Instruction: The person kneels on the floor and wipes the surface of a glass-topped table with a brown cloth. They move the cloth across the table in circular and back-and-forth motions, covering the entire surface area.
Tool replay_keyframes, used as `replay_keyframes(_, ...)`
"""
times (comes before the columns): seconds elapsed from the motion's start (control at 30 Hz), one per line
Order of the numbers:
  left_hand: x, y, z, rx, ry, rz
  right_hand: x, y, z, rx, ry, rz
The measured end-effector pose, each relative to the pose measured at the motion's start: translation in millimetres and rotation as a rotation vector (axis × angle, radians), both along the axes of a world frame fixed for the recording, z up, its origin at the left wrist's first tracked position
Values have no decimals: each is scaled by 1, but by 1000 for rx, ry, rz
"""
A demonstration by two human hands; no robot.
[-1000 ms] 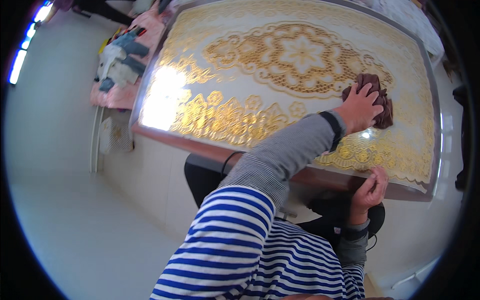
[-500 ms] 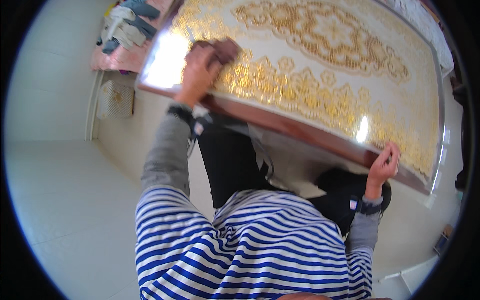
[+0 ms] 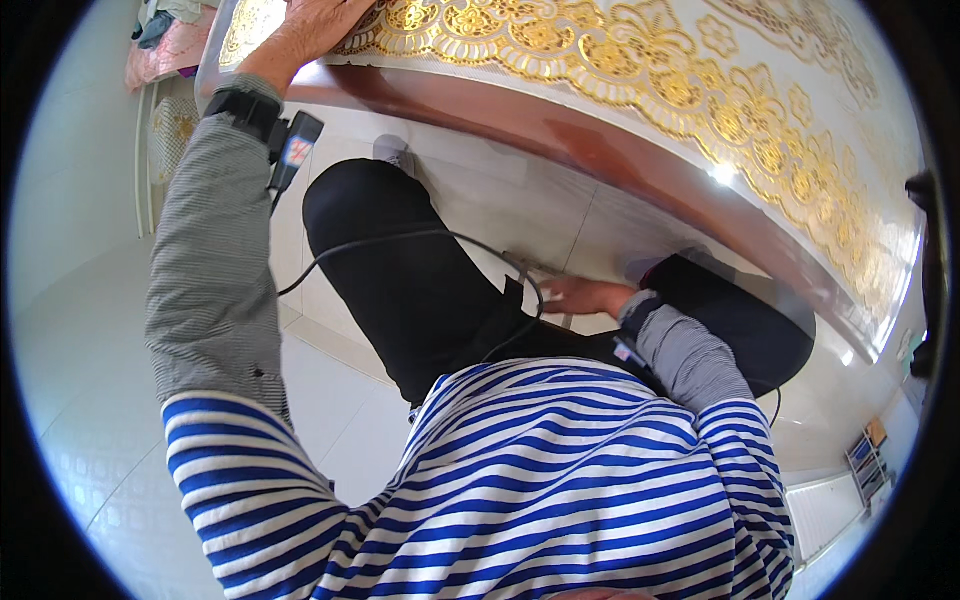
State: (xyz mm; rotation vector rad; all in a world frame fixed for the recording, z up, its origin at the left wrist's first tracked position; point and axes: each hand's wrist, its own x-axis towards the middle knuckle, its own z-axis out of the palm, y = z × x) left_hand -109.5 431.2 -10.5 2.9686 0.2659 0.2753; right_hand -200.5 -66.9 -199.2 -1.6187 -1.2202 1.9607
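At the top left, my left hand point(image 3: 312, 32) rests on the table point(image 3: 480, 105), which has a red-brown edge and a clear glossy cover over a white and gold patterned tablecloth point(image 3: 600, 45). Its fingertips run out of the picture at the upper edge, and no brown cloth can be made out by it. My right hand point(image 3: 588, 296) is down between my knees, below the table's edge. Its fingers point left, stretched out and somewhat blurred, with nothing seen in them. They are close to a thin black cable point(image 3: 400, 236) that loops over my thigh.
A pink-covered surface point(image 3: 150, 65) with clothes on it stands beyond the table at the upper left, a light woven-looking bin point(image 3: 172, 135) below it. My black-trousered knees are under and near the table edge. A small rack point(image 3: 868, 465) stands at the lower right.
My right hand has left the table's near edge and come down between my knees. The table now looks higher and closer. The brown cloth under my left hand has gone out of view.
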Motion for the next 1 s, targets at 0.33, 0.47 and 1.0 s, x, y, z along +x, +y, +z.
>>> replay_keyframes(0.33, -1, -12, 19, -56, 52, -499, -45, 19, -60, -394, 858, -381)
replay_keyframes(0.47, 5, -34, 29, -80, 116, -517, -43, 24, -56, -296, 852, -395)
replay_keyframes(1.0, 21, -135, 32, -167, -117, -493, 31, 113, 116, 328, -88, -93)
